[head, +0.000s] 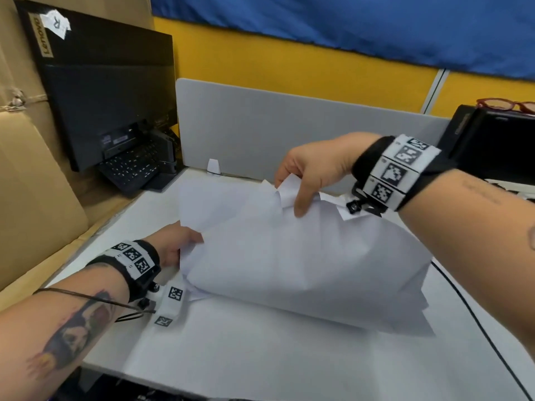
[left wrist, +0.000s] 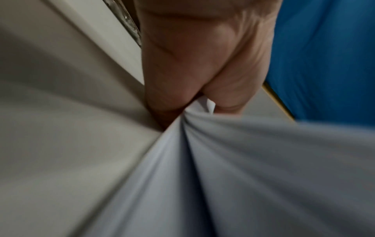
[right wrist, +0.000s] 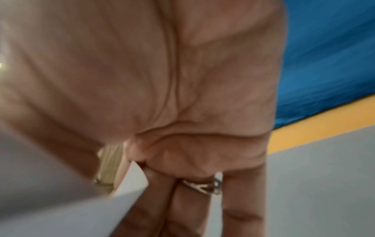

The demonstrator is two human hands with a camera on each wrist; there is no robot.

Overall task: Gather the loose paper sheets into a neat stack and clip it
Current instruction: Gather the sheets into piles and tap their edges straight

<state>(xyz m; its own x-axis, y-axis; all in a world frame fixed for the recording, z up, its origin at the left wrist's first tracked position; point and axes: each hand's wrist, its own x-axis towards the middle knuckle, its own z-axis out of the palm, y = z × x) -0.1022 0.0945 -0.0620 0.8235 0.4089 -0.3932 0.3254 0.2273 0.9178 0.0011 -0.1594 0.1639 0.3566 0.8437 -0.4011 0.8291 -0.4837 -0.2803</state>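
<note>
A loose bundle of white paper sheets (head: 304, 261) bulges up off the white desk (head: 260, 357) in the head view. My left hand (head: 179, 244) grips the bundle's left edge low near the desk; in the left wrist view the sheets (left wrist: 223, 168) bunch between thumb and fingers of that hand (left wrist: 194, 102). My right hand (head: 307, 180) is raised at the bundle's far top edge and pinches a curled corner of the sheets (right wrist: 129, 189) between thumb and fingers of the hand (right wrist: 142, 160). No clip is visible.
A black monitor (head: 110, 91) and keyboard (head: 133, 166) stand at the back left beside cardboard boxes (head: 31, 183). A grey divider panel (head: 289, 128) runs along the desk's far edge. A black device (head: 498, 140) with red glasses on top sits at the right. A black cable (head: 477, 319) crosses the desk's right side.
</note>
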